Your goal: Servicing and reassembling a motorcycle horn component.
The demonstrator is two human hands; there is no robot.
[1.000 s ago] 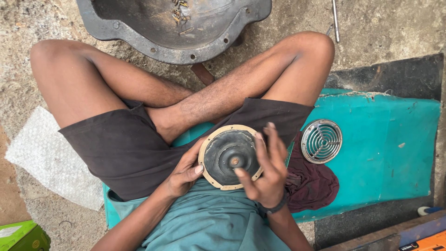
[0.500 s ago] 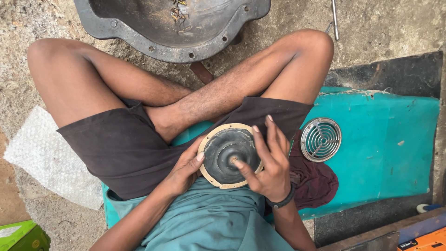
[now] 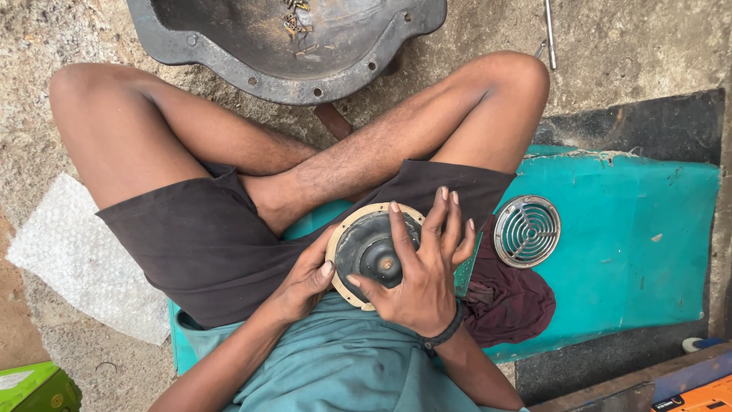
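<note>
A round dark disc part [image 3: 368, 246] with a tan rim and a small brass centre rests in my lap. My left hand [image 3: 305, 281] grips its left edge, thumb on the rim. Over its right half lies my right hand [image 3: 423, 263], fingers spread across the face and thumb under the lower edge. I sit cross-legged on a teal mat [image 3: 633, 252].
A round metal grille [image 3: 527, 231] lies on the mat beside a dark red cloth [image 3: 515, 305]. A large black metal pan [image 3: 290, 42] sits ahead past my legs, a thin metal rod [image 3: 549, 30] at its right. Bubble wrap [image 3: 72, 255] lies at left, a green box [image 3: 34, 389] bottom left.
My right hand has shifted across the disc's face, fingers spreading further over it. The left hand keeps its hold on the rim.
</note>
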